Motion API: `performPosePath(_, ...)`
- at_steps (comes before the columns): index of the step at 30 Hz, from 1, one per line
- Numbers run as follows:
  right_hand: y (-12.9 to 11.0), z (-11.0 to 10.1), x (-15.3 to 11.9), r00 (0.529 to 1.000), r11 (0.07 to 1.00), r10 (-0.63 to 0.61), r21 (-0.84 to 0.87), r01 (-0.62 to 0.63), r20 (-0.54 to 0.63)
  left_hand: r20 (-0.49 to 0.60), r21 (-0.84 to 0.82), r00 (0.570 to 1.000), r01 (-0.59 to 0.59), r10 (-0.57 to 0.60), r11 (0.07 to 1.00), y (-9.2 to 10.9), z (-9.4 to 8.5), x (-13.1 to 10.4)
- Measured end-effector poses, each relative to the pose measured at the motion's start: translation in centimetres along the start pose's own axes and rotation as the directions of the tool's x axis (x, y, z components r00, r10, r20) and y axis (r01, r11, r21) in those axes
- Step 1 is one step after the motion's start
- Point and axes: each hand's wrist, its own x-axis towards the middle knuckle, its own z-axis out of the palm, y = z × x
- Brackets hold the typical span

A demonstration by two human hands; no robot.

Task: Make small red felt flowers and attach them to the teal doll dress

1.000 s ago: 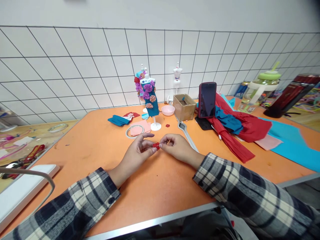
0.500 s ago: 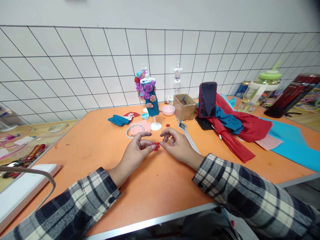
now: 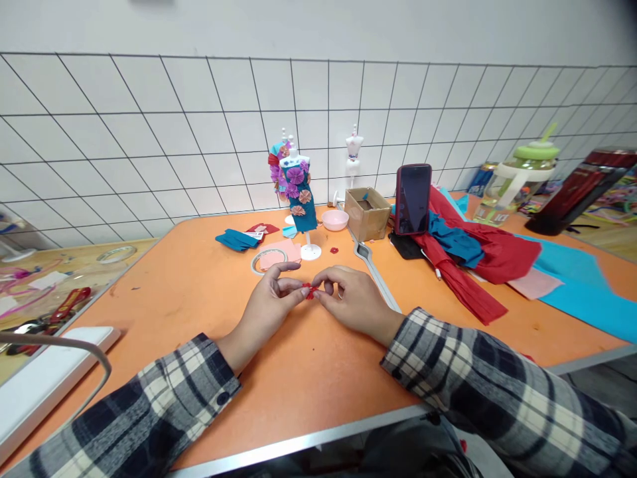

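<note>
Between my two hands, above the middle of the orange table [image 3: 199,318], is a small red paper flower [image 3: 310,291]. My left hand [image 3: 271,292] pinches its left edge between thumb and a finger. From the other side my right hand [image 3: 348,295] grips it with thumb and fingertips pressed together. Fingers cover part of the flower. Just beyond my hands lies another tiny red piece [image 3: 334,250]. Farther back stands a mini dress form [image 3: 302,192] in teal paper with purple and peach rosettes.
A tape roll [image 3: 269,260] lies on pink paper left of the dress form. Behind are a pink bowl [image 3: 335,220], a cardboard box [image 3: 368,212] and a propped phone [image 3: 413,199]. Red crepe paper [image 3: 502,252], a bottle [image 3: 522,179] and a dark red thermos [image 3: 582,189] occupy the right.
My right hand has moved slightly left and its fingers have closed in on the red flower. The left hand stays nearly still.
</note>
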Motion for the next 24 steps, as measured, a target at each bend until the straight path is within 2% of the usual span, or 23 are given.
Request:
performPosePath(15, 0.19, 0.09, 0.02, 0.999, 0.999, 0.033, 0.001, -0.033, 0.015, -0.014, 0.004, 1.000, 0.002, -0.002, 1.000, 0.36, 0.24, -0.09)
performPosePath(19, 0.35, 0.01, -0.16, 0.999, 0.998, -0.028, -0.056, 0.029, 0.019, -0.008, 0.009, 1.000, -0.003, 0.003, 1.000, 0.19, 0.09, -0.03)
performPosePath(24, -0.05, -0.49, -0.34, 0.988, 0.963, -0.131, -0.224, 0.148, 0.087, -0.022, 0.031, 1.000, 0.015, -0.014, 0.999, 0.20, 0.00, 0.02)
